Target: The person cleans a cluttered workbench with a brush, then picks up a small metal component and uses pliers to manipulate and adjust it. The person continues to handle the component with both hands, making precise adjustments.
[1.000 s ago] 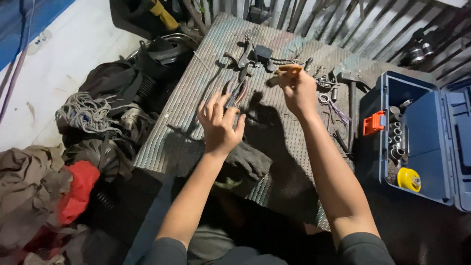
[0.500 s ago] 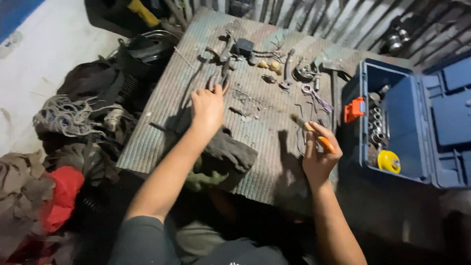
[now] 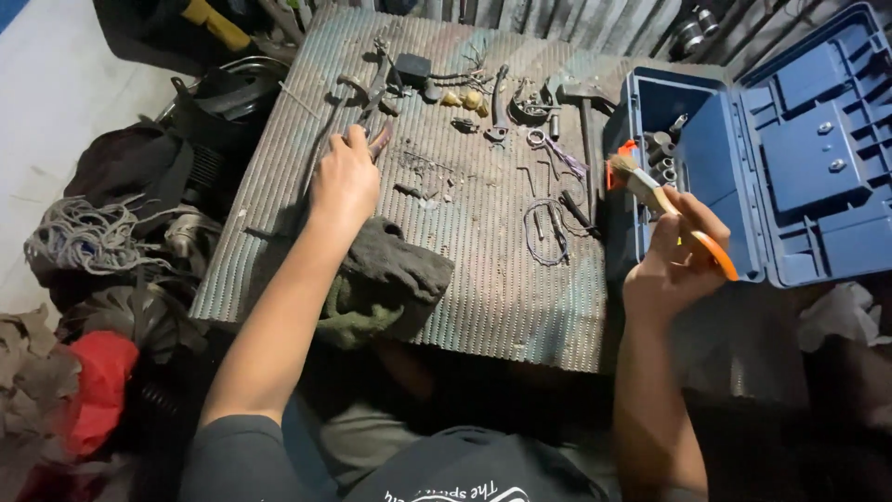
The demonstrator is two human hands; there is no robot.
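My right hand [image 3: 676, 260] holds a small paintbrush [image 3: 650, 191] with an orange handle, bristles pointing up-left, just in front of the open blue toolbox [image 3: 799, 158]. My left hand [image 3: 346, 177] rests on the ribbed metal sheet [image 3: 483, 279], its fingers on a pair of pliers [image 3: 376, 139] near the sheet's left side. A crumpled dark rag [image 3: 390, 279] lies right under my left forearm. Small metal parts, a hammer [image 3: 585, 102] and bent wires [image 3: 548, 228] are spread over the far and middle part of the sheet.
The toolbox tray holds sockets [image 3: 662, 153] beside its raised lid. Left of the sheet lie a tangle of grey rope [image 3: 88, 237], dark bags [image 3: 139, 167], and red cloth [image 3: 98, 390]. A yellow-handled tool [image 3: 214, 20] sits at the far left.
My right hand has carried the brush from the far middle of the sheet over to the right, by the toolbox. My left hand moved left and forward onto the pliers.
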